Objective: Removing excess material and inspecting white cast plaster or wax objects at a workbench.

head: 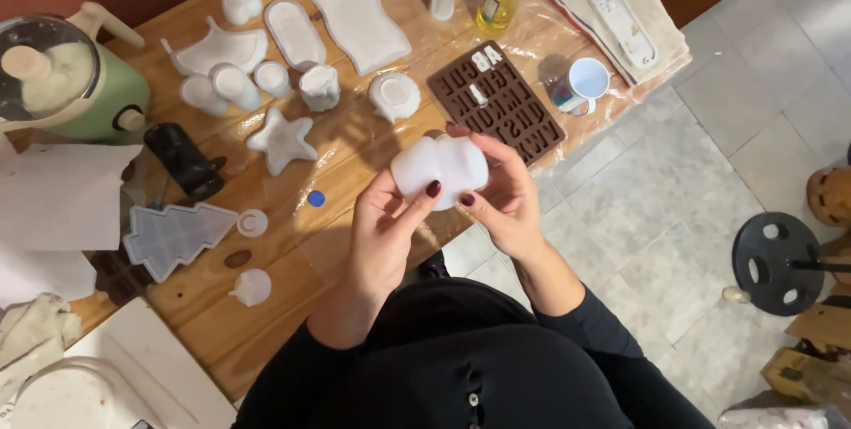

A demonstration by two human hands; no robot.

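Both hands are gripping a white lumpy mould over the counter edge.

The left hand is closing round the mould's lower side, thumb pressing its face; the right hand is curling over its far side, fingertips on the rim; the mould is being held clear of the wood, just near the brown letter tray and a white star mould; it looks like flexing to loosen a casting; next calling for an even, gentle peel.

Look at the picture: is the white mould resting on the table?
No: both the left hand and right hand hold the white mould above the table.
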